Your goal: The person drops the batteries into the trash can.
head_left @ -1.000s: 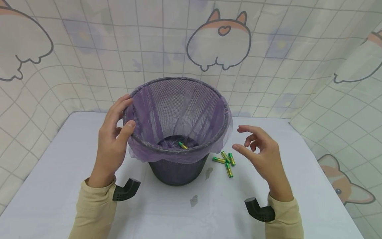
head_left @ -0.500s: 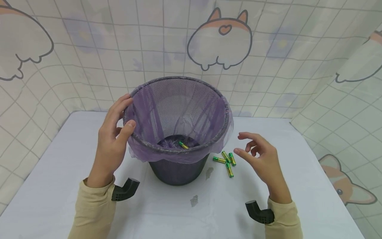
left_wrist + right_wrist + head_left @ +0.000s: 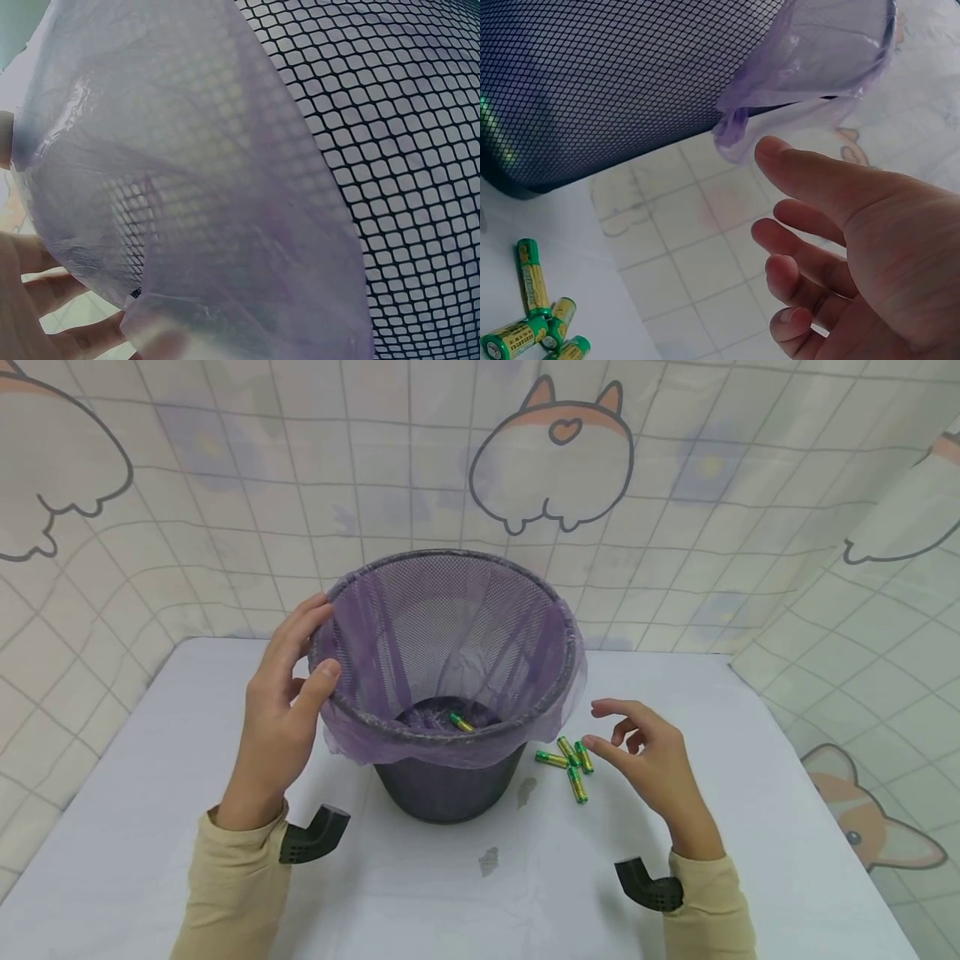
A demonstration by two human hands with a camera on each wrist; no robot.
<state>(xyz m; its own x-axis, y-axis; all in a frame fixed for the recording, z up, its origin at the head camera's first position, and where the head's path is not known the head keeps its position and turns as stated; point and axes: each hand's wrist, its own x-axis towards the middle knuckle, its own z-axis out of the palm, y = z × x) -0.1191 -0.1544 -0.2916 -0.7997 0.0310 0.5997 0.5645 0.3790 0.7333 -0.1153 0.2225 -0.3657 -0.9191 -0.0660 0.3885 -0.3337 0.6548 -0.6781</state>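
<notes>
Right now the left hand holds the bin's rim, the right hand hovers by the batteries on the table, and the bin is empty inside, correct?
Not quite: the head view shows one battery lying in the bin. The rest holds: the left hand holds the rim, and the right hand hovers by the batteries on the table.

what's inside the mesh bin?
The mesh bin holds a purple liner bag and one green battery at the bottom. The near rim hides part of the floor.

A makeshift recording corner rather than a lived-in room: a curtain [image 3: 720, 527] printed with cartoon corgis and a pale grid hangs on three sides beyond the hands, closing in a white surface [image 3: 135, 793]. Black camera mounts [image 3: 313, 837] strapped at both beige sleeves [image 3: 232, 885] mark it as a staged data-collection setup.
</notes>
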